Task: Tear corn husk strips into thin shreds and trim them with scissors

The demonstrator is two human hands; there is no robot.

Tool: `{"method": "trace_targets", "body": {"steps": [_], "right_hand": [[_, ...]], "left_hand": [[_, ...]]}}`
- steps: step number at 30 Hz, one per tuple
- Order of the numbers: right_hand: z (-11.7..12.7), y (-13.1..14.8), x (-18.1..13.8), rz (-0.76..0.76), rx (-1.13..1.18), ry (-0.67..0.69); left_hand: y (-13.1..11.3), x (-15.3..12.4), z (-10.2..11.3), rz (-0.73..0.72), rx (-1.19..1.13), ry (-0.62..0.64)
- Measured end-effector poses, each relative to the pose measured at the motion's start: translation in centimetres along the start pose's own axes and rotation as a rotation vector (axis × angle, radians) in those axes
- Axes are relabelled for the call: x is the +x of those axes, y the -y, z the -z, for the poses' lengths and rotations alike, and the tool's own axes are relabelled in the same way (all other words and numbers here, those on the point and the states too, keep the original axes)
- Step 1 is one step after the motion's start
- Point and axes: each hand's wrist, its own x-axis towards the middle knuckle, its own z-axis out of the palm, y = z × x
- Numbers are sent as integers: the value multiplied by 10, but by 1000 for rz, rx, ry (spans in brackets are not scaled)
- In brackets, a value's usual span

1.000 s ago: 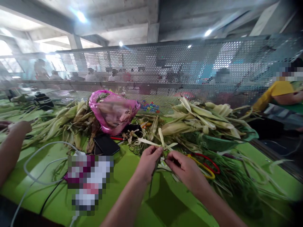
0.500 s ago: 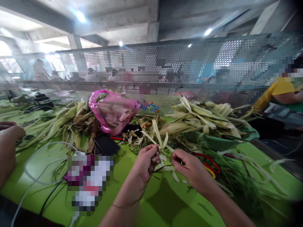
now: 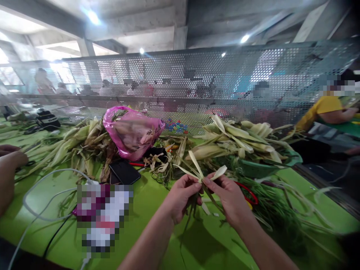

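Observation:
Between my two hands, above the green table (image 3: 157,232), are pale corn husk strips (image 3: 196,162) that fan out from one point. My left hand (image 3: 184,195) pinches them near the joint, thumb against fingers. Thin green stems trail below it. My right hand (image 3: 226,195) grips the same strips from the other side, its thumb almost touching my left one; one short strip sticks up over its fingers. Below the hands lie small husk scraps (image 3: 206,208). Red-handled scissors (image 3: 251,192) lie partly hidden behind my right hand.
A pink plastic bag (image 3: 132,133) stands behind, beside heaped husks (image 3: 81,146). At right a green basket (image 3: 292,159) holds more husks, with green grassy stems (image 3: 281,210) before it. A black phone (image 3: 125,172) and cables lie left. Another person's hand (image 3: 11,159) is far left.
My hands have come together at the husk joint; the right moved in from the side and now pinches there. The strips have tilted, and the view has shifted slightly.

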Motion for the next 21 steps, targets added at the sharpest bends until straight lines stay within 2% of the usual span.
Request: {"method": "trace_targets", "body": {"steps": [3,7,9,13,16,21], "right_hand": [[4,-2,2,76,-85,-35],[6,-1,3,46,-64,-9],[6,2,1,45,-81,2],[6,11,-2,99,-254,86],[5,16,-3,152,-313,87],[5,16,-2,91,-229,79]], "left_hand": [[-1,1,-1,-54,40,-10],[-3,-1,-2,-82,90,23],[-4,-3,-2,-56,77,53],[-4,-6,0,61,-13,89],[-2,-3,1,57,24,58],[0,3,0,-44,149,-47]]}}
